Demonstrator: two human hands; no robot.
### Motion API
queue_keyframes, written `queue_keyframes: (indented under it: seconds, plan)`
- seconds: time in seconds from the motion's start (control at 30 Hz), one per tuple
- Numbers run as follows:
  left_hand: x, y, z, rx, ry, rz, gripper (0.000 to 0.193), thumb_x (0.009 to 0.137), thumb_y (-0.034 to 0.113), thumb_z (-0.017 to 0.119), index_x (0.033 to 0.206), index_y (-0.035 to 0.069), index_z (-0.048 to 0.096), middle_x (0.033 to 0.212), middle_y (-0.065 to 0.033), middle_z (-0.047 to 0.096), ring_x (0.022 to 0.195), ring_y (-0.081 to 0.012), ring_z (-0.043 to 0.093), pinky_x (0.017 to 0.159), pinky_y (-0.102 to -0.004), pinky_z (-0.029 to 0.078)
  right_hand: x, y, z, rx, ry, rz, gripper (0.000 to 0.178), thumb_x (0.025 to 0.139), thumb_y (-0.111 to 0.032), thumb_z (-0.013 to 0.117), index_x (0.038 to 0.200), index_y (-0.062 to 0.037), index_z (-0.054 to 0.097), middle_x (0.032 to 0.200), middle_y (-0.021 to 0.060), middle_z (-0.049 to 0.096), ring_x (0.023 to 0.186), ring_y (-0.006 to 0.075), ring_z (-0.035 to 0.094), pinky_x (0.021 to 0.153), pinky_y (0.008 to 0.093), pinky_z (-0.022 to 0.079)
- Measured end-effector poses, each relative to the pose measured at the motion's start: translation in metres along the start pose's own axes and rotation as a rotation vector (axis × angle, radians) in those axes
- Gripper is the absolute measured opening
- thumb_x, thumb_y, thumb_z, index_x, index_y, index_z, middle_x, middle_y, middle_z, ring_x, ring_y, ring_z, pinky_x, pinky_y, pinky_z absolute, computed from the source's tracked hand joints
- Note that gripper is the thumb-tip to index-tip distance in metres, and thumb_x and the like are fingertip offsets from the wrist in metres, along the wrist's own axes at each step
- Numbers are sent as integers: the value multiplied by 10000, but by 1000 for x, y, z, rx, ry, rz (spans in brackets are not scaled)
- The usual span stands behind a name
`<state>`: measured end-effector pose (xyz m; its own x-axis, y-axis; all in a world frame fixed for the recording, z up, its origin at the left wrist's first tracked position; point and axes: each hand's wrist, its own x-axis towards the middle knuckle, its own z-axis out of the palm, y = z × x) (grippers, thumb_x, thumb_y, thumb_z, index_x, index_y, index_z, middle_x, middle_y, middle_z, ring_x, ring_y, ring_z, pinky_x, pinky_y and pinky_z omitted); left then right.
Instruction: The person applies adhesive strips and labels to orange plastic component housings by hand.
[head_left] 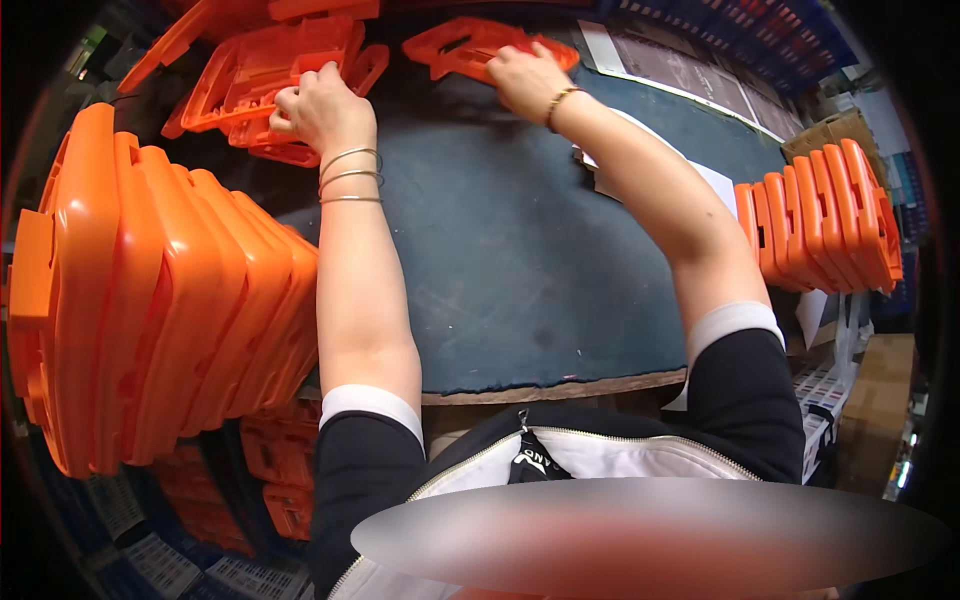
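My left hand (315, 105) reaches to the far left of the dark table mat (500, 260) and grips the edge of an orange plastic frame part (250, 75) lying on a loose pile. My right hand (525, 80) rests on another orange plastic part (470, 45) at the far middle of the table, fingers curled over its edge. Thin bangles circle my left wrist, and a gold bracelet sits on my right wrist.
A tall stack of orange plastic shells (150, 290) stands at my left. A smaller row of the same shells (825, 215) stands at the right. Printed paper sheets (700, 80) lie at the far right. Cardboard boxes (880, 400) and blue crates (760, 30) surround the table.
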<state>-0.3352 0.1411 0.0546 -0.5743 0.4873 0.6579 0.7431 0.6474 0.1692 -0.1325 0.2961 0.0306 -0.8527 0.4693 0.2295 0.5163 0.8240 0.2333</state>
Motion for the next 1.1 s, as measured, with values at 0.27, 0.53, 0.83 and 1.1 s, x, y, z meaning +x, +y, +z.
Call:
queue_keyframes:
  seconds: [0.27, 0.53, 0.83, 1.1]
  plan:
    - [-30, 36, -88, -349, 340, 347, 276, 840, 102, 727, 1115, 109, 702, 928, -94, 576, 893, -317, 548, 831, -431, 439, -114, 79, -119, 279, 631, 175, 346, 828, -199, 677, 1114, -9, 630, 1023, 201, 634, 981, 357, 611, 887, 433, 496]
    - [-98, 12, -214, -1722, -260, -320, 363, 1080, 239, 447, 1249, -59, 565, 1131, -111, 665, 964, -175, 642, 787, -290, 543, -322, 107, -155, 2149, 498, 637, 397, 1045, -241, 452, 1313, 31, 563, 1253, 160, 663, 1099, 252, 671, 976, 363, 537]
    - [-224, -40, -127, -738, -471, 68, 325, 1017, 220, 574, 1251, -3, 612, 1036, -138, 652, 958, -262, 633, 958, -334, 474, -438, 77, -58, 1715, 50, 1140, 368, 1007, -252, 567, 1245, 21, 635, 1147, 106, 682, 997, 154, 652, 893, 277, 512]
    - [-251, 25, -189, -455, -557, 330, 637, 857, 346, 729, 1348, 30, 476, 970, -228, 692, 775, -367, 683, 671, -434, 545, -382, -6, -113, 660, -39, 500, 449, 884, -308, 728, 1218, -22, 636, 1113, 224, 664, 1004, 349, 656, 889, 381, 515]
